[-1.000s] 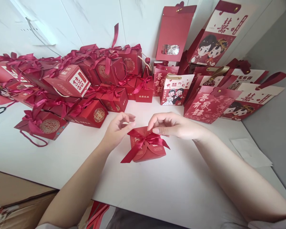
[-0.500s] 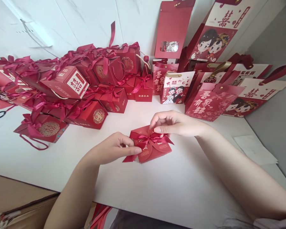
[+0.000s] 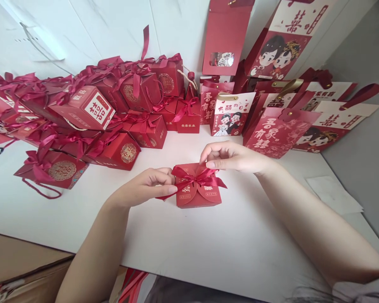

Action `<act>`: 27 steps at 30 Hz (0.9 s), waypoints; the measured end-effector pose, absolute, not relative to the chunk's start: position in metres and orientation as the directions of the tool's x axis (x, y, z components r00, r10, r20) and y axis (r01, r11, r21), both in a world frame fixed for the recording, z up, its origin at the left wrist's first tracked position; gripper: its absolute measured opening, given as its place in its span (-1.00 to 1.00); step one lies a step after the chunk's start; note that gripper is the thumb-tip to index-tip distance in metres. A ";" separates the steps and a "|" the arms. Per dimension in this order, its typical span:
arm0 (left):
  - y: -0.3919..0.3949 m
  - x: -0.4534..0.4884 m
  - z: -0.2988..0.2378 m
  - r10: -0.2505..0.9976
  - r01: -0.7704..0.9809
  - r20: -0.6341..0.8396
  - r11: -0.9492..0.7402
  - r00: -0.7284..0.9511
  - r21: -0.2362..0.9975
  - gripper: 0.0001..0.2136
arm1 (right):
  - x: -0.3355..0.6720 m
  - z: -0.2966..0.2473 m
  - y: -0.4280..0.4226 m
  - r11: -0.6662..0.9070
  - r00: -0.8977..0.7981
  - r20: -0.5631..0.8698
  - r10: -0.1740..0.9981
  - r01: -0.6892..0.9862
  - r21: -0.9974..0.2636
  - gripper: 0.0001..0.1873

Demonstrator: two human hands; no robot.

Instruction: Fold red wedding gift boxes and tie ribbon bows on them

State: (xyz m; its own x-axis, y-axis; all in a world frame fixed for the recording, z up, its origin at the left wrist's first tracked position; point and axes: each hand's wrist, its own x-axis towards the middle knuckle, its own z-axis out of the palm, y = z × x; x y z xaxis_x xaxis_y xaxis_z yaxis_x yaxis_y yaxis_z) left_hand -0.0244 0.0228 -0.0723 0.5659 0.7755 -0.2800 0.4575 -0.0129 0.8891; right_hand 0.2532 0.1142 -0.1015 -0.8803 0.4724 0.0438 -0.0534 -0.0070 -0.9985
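Observation:
A flat red gift box with curved closing flaps and pale characters lies on the white table in front of me. A dark red satin ribbon is tied in a bow across its top. My left hand is at the box's left side, thumb and fingers pinched on a ribbon tail that sticks out to the left. At the far right corner, my right hand has thumb and forefinger closed on the bow's right loop; its other fingers curl above the box.
Many red ribboned boxes are heaped at the back left. Red and white printed gift bags stand at the back right, beside a grey wall. A white paper sheet lies on the table at right. A cardboard box is below the left edge.
The gift box has turned so its front edge lies nearly level. My left hand has drawn slightly left and up with the ribbon tail; my right hand stays by the bow.

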 end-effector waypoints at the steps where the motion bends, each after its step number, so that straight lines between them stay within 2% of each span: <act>1: 0.023 -0.025 -0.072 0.773 0.460 -0.282 -0.015 0.568 0.888 -0.61 | 0.253 -0.102 0.114 -0.009 -0.884 0.038 0.466 -0.048 -0.999 -0.75; 11: 0.026 -0.031 -0.076 0.741 0.422 -0.266 -0.026 0.616 0.906 -0.60 | 0.254 -0.100 0.113 0.019 -0.897 0.038 0.440 -0.033 -0.999 -0.74; 16: 0.024 -0.032 -0.074 0.753 0.413 -0.279 0.011 0.596 0.911 -0.58 | 0.251 -0.095 0.105 0.124 -0.861 0.134 0.491 -0.083 -0.989 -0.79; 20: 0.020 -0.029 -0.071 0.749 0.406 -0.348 0.115 0.565 0.906 -0.64 | 0.248 -0.091 0.099 0.165 -0.819 0.229 0.526 -0.166 -0.972 -0.83; 24: 0.017 -0.023 -0.071 0.756 0.386 -0.356 0.148 0.550 0.911 -0.67 | 0.245 -0.094 0.099 0.152 -0.826 0.192 0.530 -0.130 -0.980 -0.81; 27: 0.012 -0.014 -0.072 0.815 0.406 -0.343 0.147 0.467 0.902 -0.68 | 0.244 -0.097 0.101 0.142 -0.811 0.151 0.565 -0.085 -0.986 -0.77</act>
State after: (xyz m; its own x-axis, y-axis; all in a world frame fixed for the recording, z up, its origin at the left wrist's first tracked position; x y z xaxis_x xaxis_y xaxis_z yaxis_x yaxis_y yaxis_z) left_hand -0.0144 0.0117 -0.0716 0.4675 0.8146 -0.3432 0.4063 0.1468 0.9019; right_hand 0.2443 0.1014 -0.0969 -0.8110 0.5653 0.1511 -0.0851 0.1416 -0.9863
